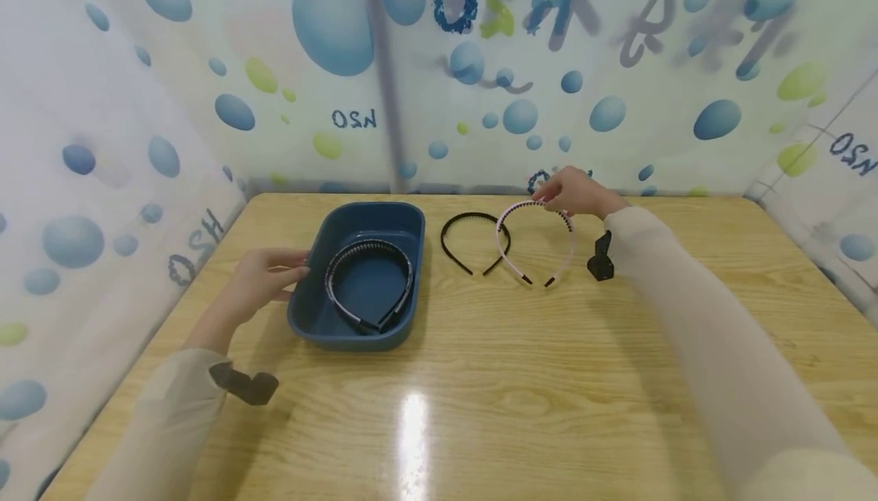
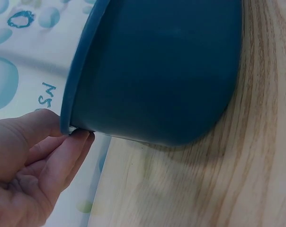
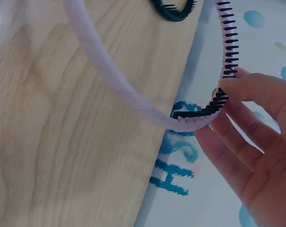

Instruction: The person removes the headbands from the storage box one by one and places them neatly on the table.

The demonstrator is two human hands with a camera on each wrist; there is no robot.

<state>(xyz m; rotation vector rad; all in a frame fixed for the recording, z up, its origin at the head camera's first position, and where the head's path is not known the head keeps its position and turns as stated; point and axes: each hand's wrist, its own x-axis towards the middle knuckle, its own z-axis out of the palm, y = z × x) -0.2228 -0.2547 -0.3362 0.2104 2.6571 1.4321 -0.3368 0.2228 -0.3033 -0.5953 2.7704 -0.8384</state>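
On the left, the left hand (image 1: 261, 278) pinches the blue bin (image 1: 373, 220) by its left rim, its grip closed there. One or more dark headbands (image 1: 373, 245) lie inside. Right of it, a black headband (image 1: 473, 216) rests on the surface (image 1: 514, 379). Farther right, the right hand (image 1: 576, 192) pinches a pale lilac headband (image 3: 105, 71) at its far, toothed curve, grip closed.

The right arm (image 1: 706, 325) reaches farther forward than the left arm (image 1: 165, 417). The left hand (image 1: 264, 280) pinches between thumb (image 2: 39, 125) and fingers (image 2: 62, 161); the right hand (image 1: 575, 190) pinches too, its fingers pointing left. The 2 hands are well apart.
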